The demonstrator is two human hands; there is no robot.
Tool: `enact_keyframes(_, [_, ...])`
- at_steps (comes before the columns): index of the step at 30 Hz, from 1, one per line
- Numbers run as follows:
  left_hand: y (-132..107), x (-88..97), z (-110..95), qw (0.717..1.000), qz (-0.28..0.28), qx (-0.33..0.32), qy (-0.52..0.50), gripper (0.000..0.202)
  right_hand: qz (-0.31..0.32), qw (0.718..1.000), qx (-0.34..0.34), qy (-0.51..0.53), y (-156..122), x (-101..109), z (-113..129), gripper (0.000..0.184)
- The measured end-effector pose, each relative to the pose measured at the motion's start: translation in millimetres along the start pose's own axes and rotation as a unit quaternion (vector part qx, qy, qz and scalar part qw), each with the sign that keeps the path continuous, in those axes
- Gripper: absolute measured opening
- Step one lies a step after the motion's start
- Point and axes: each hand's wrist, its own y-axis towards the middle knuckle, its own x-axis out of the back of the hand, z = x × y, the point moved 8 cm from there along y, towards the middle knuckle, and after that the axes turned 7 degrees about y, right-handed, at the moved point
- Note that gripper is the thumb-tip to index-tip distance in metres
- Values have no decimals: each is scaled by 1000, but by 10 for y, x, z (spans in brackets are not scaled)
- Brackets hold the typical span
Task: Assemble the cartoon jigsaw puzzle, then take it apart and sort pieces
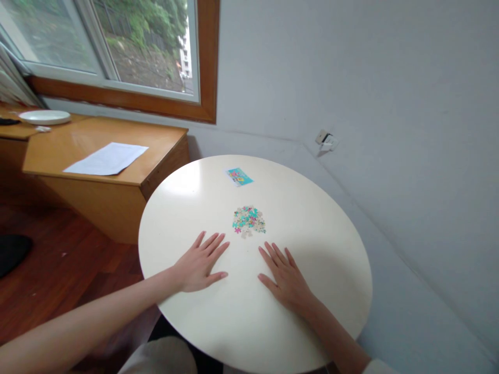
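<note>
A heap of small jigsaw puzzle pieces (249, 220) in teal, pink and pale grey lies near the middle of the round white table (312, 208). Beyond the heap rests a small teal picture card (239, 176) with colourful figures on it. My left hand (200, 265) lies palm down on the table, left of the heap and nearer to me, its fingers spread and holding nothing. On the other side, my right hand (284, 278) is also flat and palm down, fingers apart, just short of the heap. Neither hand touches the pieces.
Left of the table stands a wooden desk (163, 140) with a white sheet of paper (107, 158) and a white round dish (44, 117). A white wall (409, 130) with a socket (326, 140) runs along the right. A window (144, 47) is behind the desk.
</note>
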Motion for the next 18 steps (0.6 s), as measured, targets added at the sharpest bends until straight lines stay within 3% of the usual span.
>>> enact_keyframes(11, [7, 8, 8, 1000, -20, 3, 0, 74, -16, 1000, -4, 13, 16, 17, -10, 56])
enact_keyframes(18, [4, 23, 4, 999, -32, -1, -3, 73, -104, 994, 9, 15, 139, 135, 29, 47])
